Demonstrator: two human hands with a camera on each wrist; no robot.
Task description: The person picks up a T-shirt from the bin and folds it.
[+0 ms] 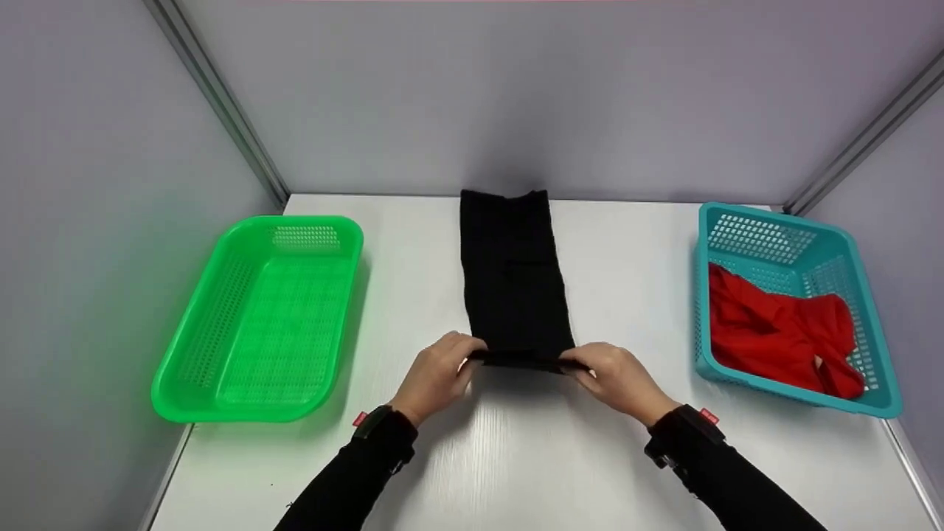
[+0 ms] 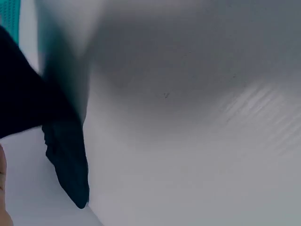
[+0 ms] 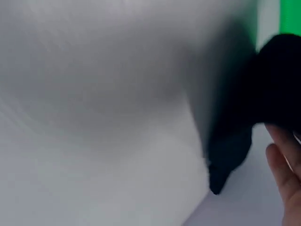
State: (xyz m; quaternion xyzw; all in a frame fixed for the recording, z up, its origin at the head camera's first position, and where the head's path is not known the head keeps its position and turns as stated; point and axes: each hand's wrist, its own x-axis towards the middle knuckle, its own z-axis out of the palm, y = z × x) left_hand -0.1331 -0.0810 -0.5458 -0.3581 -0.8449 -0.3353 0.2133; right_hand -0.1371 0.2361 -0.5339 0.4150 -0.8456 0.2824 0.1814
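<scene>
A black piece of cloth, folded into a long strip (image 1: 516, 280), stretches from the back edge of the table toward the person. My left hand (image 1: 436, 375) pinches its near left corner between thumb and fingers. At the near right corner, my right hand (image 1: 616, 377) grips the cloth the same way. The near end is raised off the table, with a shadow under it. In the left wrist view the dark cloth (image 2: 28, 99) hangs at the left, with only a sliver of the hand showing. The right wrist view shows fingers (image 3: 282, 174) under the cloth (image 3: 277, 89).
On the left stands a green plastic basket (image 1: 162, 398) with nothing in it. A blue basket (image 1: 704, 324) at the right holds a red garment (image 1: 782, 332). The white table (image 1: 487, 472) is enclosed by pale grey panels (image 1: 413, 96) at the back and sides.
</scene>
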